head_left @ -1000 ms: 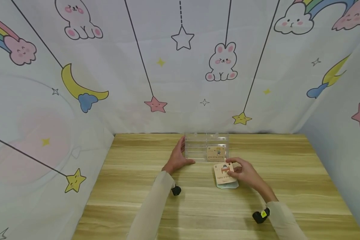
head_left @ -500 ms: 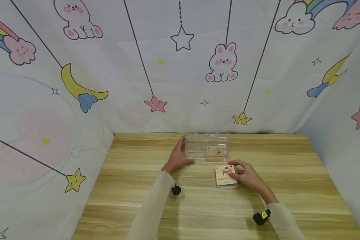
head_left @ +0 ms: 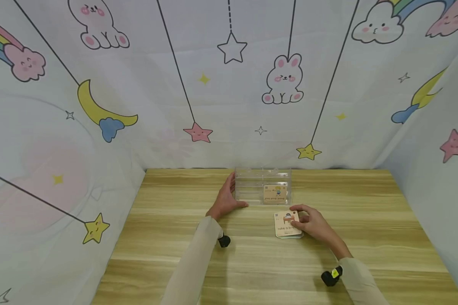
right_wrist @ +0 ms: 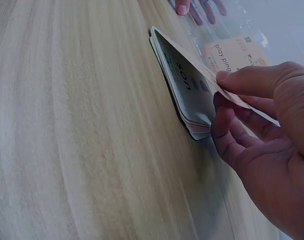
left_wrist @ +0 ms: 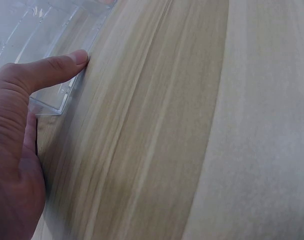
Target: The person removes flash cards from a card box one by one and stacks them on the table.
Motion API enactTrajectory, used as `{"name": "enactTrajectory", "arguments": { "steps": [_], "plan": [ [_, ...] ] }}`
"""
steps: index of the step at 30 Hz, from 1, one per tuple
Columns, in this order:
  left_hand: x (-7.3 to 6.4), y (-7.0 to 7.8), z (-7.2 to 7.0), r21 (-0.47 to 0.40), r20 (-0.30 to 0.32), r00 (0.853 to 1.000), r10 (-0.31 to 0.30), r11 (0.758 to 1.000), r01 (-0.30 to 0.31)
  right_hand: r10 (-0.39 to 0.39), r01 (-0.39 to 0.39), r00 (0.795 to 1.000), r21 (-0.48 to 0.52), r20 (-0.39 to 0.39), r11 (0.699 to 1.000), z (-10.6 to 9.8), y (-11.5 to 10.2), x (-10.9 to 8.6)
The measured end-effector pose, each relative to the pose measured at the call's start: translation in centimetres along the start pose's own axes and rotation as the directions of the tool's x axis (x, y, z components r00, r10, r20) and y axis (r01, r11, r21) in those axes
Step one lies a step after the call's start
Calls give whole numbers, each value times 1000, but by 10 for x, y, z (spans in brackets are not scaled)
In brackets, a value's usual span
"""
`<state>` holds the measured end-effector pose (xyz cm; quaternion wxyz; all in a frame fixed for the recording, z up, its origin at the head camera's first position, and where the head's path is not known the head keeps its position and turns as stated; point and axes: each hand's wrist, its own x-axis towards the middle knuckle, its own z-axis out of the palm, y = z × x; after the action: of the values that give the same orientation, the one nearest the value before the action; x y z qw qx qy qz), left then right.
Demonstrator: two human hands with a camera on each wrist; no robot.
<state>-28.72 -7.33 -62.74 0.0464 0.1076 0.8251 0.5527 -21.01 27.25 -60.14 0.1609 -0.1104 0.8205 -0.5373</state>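
A clear plastic box (head_left: 262, 186) stands on the wooden table (head_left: 175, 237) near the back wall, with one card (head_left: 275, 194) inside its right part. My left hand (head_left: 226, 199) holds the box's left end, thumb (left_wrist: 51, 67) along its front edge (left_wrist: 51, 102). A small stack of cards (head_left: 288, 226) lies in front of the box. My right hand (head_left: 313, 222) pinches the top card (right_wrist: 227, 90) of the stack (right_wrist: 184, 97) at its right edge, lifting that edge while the far edge stays down.
Cartoon-printed cloth walls (head_left: 229, 84) close in the table at the back and both sides. Bare wood (head_left: 252, 271) stretches in front of the stack and to the left of the box.
My right hand and the top card have sunk a little lower onto the stack and shifted slightly away from me. The left hand and box have not moved.
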Motion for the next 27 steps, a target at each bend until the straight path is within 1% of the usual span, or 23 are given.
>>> {"name": "enactTrajectory", "arguments": {
  "steps": [7,9,13,16,20,27],
  "plan": [
    [0,1,0,3,4,1000,-2,1000,2,-34,28,999,-135,-43,991,5,3,1],
    [-1,1,0,1,3,1000,2,1000,-2,-48,37,997,-173,-57,984,5,4,0],
    [-1,2,0,-5,-1,1000,15,1000,-15,-101,81,993,-245,-69,966,6,5,0],
    [-1,2,0,-8,-2,1000,18,1000,-18,-137,114,988,-289,-63,951,7,6,0],
    [-2,2,0,-11,-2,1000,8,1000,-8,-163,137,985,-321,-54,937,8,6,-1],
    [-3,2,-1,-5,5,1000,-3,1000,3,-168,141,985,-352,-48,925,9,5,-3]
  ]
}}
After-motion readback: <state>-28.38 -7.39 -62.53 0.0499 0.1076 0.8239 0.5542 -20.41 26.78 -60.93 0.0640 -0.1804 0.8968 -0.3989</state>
